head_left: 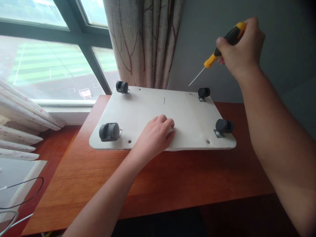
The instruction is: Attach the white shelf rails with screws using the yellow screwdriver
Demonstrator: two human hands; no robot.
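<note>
A white board (187,115) lies upside down on the wooden table (158,177), with black caster wheels at its corners: near left (109,131), far left (122,87), far right (203,93) and near right (223,126). My left hand (154,136) rests on the board's near edge with its fingers curled under; whether it holds anything is hidden. My right hand (243,46) is raised above the far right corner, closed round a yellow and black screwdriver (219,52). Its thin shaft points down and left, ending just above the far right caster.
A patterned curtain (145,39) hangs behind the board against a grey wall. A large window (49,56) fills the left. Folded pale fabric (22,131) and thin cables (19,194) lie at the far left, beside the table.
</note>
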